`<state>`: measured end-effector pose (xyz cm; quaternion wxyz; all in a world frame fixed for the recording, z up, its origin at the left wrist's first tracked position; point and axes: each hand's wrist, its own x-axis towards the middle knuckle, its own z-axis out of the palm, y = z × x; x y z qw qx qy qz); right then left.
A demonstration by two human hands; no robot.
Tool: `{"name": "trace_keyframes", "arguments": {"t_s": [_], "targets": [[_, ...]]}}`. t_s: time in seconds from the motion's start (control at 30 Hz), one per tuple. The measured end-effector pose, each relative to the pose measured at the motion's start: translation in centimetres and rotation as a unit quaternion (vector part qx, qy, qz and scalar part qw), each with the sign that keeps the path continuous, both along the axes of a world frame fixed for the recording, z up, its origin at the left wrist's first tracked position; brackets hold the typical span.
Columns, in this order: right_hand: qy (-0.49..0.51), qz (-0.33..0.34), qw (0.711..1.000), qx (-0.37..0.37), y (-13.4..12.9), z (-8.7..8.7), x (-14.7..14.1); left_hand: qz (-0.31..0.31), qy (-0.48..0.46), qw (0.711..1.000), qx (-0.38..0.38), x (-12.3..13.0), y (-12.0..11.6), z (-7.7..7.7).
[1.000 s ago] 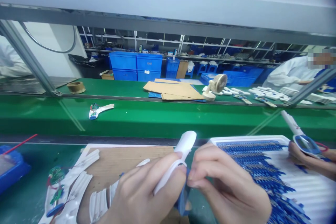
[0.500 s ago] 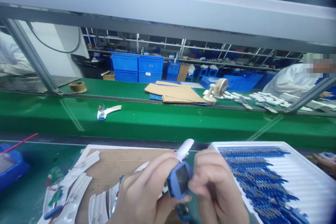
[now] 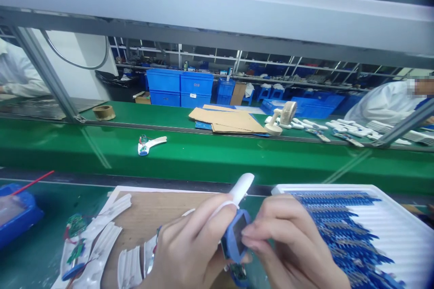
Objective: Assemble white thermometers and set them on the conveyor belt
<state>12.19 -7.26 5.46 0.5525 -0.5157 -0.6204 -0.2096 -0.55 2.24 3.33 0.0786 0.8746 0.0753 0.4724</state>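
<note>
My left hand (image 3: 193, 239) is closed around a white handheld housing (image 3: 243, 187) with a blue-framed dark screen (image 3: 239, 235) at its near end. The housing's white handle sticks up past my fingers. My right hand (image 3: 288, 239) has thumb and forefinger pinched together against the screen's right side; what sits between the fingertips, if anything, is too small to make out. Below the screen a small circuit board (image 3: 239, 272) shows partly. Left of my hands, white half-shells (image 3: 101, 253) lie on a cardboard sheet (image 3: 145, 207), one with a green circuit board (image 3: 76, 226) wired to it.
A white tray (image 3: 403, 216) holding rows of blue parts (image 3: 346, 235) stands at right. At left is a blue bin (image 3: 20, 221) with a red stick. Beyond runs a green belt (image 3: 210, 158) carrying one white assembly (image 3: 151, 144). Tape, cardboard, a small fan and two people are further back.
My right fingertips have moved in onto the screen, and the screen has turned a little. The white assembly on the belt has shifted right. Another person's hand has left the right edge.
</note>
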Motion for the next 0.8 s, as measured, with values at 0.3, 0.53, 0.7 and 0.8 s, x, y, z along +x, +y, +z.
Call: {"name": "trace_keyframes", "arguments": {"t_s": [0.3,0.53,0.7,0.8], "targets": [[-0.002,-0.027,1.000,0.000,0.5,-1.4,-0.7,-0.002,0.004,0.995,-0.095,-0.2,-0.4,-0.1],[-0.079,-0.126,0.985,0.093,0.4,-2.5,-1.5,-0.028,-0.005,0.981,-0.189,-0.5,-0.2,0.1],[-0.074,-0.146,0.985,0.061,0.3,-2.5,-2.0,-0.032,-0.002,0.974,-0.223,-1.2,-0.5,0.1],[-0.040,-0.146,0.985,0.088,0.6,-2.5,-2.1,-0.032,0.011,0.969,-0.245,-1.6,-0.8,-0.4]]}}
